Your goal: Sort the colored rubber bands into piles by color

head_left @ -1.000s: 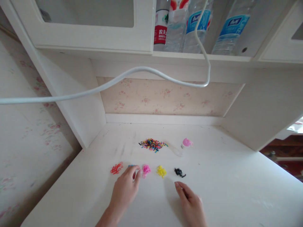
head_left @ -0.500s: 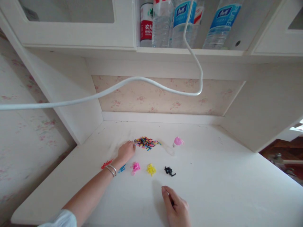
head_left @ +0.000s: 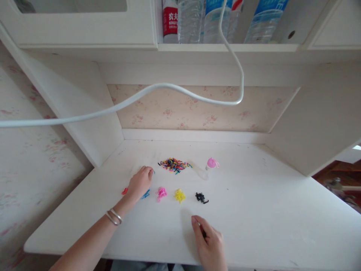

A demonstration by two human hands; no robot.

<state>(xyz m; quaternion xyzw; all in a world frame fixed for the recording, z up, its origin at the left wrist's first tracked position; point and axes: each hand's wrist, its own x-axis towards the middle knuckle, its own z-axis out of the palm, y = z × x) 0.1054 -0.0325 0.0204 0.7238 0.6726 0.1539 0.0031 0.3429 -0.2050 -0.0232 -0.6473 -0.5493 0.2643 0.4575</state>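
My left hand (head_left: 139,182) hovers low over the white desk (head_left: 254,210), between a mixed pile of tiny coloured rubber bands (head_left: 174,165) and a row of sorted heaps. Its fingers are curled and a speck of blue shows at the fingertips. The hand partly covers the red heap (head_left: 124,191) and the blue heap (head_left: 146,194). To their right lie a pink heap (head_left: 161,193), a yellow heap (head_left: 179,195) and a black heap (head_left: 201,197). My right hand (head_left: 208,241) lies flat near the front edge, fingers stretched out, below the black heap.
A small clear bottle with a pink cap (head_left: 212,163) lies right of the mixed pile. A white cable (head_left: 175,88) sags across the alcove above the desk. Water bottles (head_left: 194,19) stand on the shelf overhead. Cabinet walls close in both sides.
My left hand went from the pink and blue heaps up to the mixed pile, then drew back down and left towards the blue heap. My right hand stayed resting.
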